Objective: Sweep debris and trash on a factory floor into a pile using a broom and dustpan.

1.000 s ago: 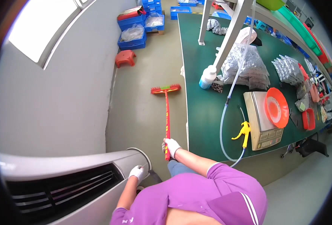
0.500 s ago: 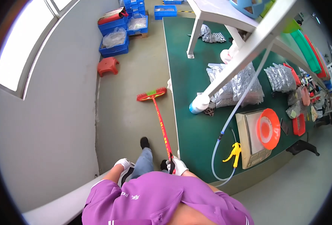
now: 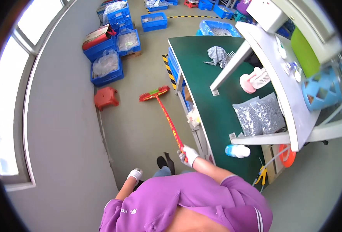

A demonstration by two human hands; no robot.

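My right hand (image 3: 189, 156), in a white glove, is wrapped round the upper end of a red broom handle (image 3: 169, 121). The handle slants forward and left to the broom head (image 3: 154, 94), which rests on the floor, its bristles red and green. Low at my left side hangs my left hand (image 3: 135, 174), also white-gloved; its fingers are too foreshortened to read, and nothing shows in it. My feet show just ahead of my body, one dark shoe (image 3: 162, 162) in view.
A grey wall (image 3: 62, 116) runs along my left, with a red stool (image 3: 106, 98) and stacked blue crates (image 3: 107, 77) beside it. To my right stands a green-topped table (image 3: 194, 58) with silver bags (image 3: 259, 116), a bottle (image 3: 237, 151) and a white-legged shelf (image 3: 232, 69).
I have moved forward between wall and table; crates and stool appear nearer. My right hand, still on the broom, has swung out from my body. The air gun and scale have slid back in view.
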